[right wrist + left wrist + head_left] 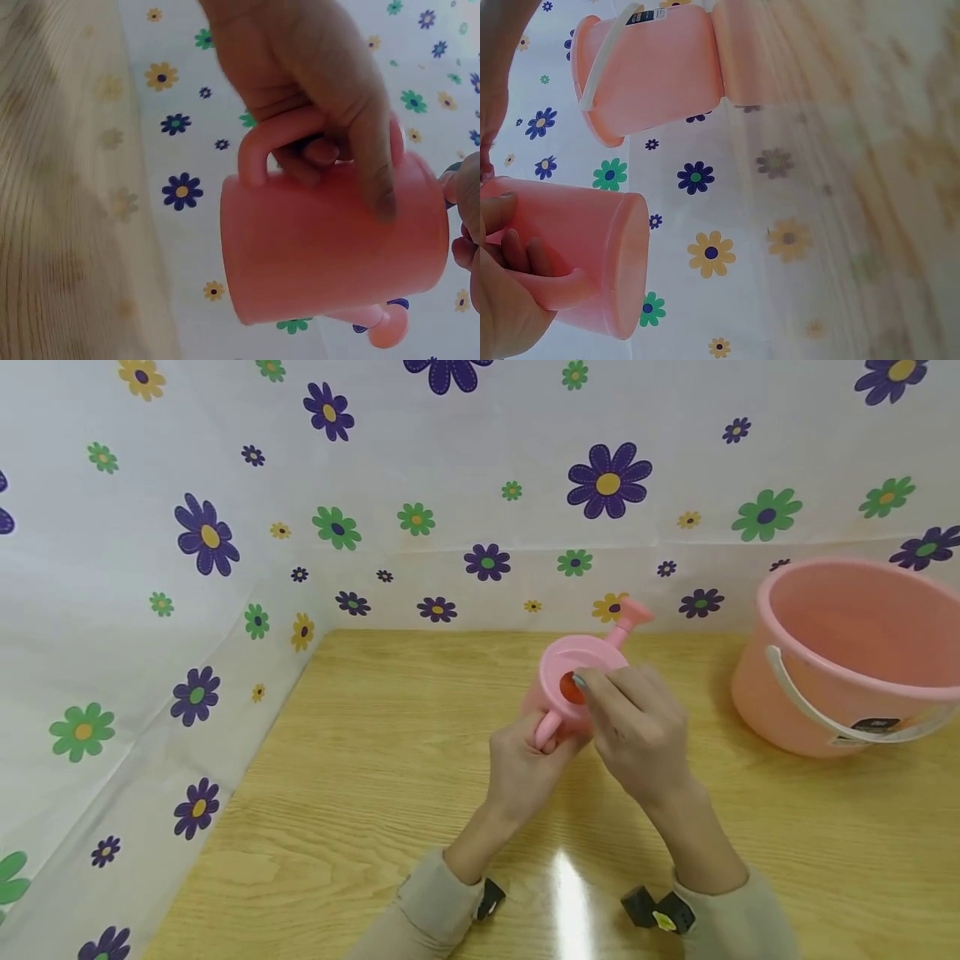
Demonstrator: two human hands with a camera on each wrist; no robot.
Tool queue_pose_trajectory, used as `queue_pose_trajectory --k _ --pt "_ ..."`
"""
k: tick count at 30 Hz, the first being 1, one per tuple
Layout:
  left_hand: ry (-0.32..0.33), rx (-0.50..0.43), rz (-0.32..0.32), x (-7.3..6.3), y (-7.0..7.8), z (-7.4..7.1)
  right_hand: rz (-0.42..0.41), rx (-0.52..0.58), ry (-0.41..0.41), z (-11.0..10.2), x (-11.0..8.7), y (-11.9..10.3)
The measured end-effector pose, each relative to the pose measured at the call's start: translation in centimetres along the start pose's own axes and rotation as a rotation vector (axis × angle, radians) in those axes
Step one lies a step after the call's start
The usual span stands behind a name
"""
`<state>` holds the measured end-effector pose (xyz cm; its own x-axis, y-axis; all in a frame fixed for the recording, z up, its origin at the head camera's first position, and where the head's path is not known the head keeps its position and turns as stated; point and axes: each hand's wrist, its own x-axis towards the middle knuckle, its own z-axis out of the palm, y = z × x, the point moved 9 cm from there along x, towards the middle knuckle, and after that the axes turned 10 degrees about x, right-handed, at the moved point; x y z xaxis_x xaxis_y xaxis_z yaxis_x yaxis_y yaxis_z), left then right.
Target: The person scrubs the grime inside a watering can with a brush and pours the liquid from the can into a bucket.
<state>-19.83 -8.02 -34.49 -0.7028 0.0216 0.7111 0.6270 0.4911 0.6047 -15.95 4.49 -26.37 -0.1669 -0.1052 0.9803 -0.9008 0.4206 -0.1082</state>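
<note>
A pink watering can [531,695] is held up tilted over the table, its spout pointing away to the right. My left hand [521,764] grips it by the handle [277,139], thumb lying along the can's side. Over the open top is my right hand [637,727], fingers bent and fingertips pinched together just inside the rim. A small blue-grey thing [578,680] shows at those fingertips, mostly hidden by them. Beneath it, within the can's mouth, a red-orange patch [570,690] is visible. From the left wrist, the can's flat base [634,262] faces the table side.
A larger pink bucket [772,681] with a white handle [806,706] stands at the right on the wood-grain table [360,760]. A white flowered sheet [465,460] hangs along the back and left. Small black devices [660,910] sit at both cuffs.
</note>
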Motion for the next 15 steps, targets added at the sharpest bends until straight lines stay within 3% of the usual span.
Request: queue_pose_trajectory --k 3,9,15 --pt "0.002 0.001 -0.003 -0.1 -0.07 0.06 0.02 -0.009 -0.025 0.26 -0.18 0.27" --pt "0.008 0.002 0.005 -0.21 0.1 0.12 -0.003 -0.004 0.027 -0.23 -0.11 -0.23" --pt "0.0 0.01 0.001 -0.27 0.38 0.17 0.033 -0.035 0.038 -0.29 -0.22 0.04"
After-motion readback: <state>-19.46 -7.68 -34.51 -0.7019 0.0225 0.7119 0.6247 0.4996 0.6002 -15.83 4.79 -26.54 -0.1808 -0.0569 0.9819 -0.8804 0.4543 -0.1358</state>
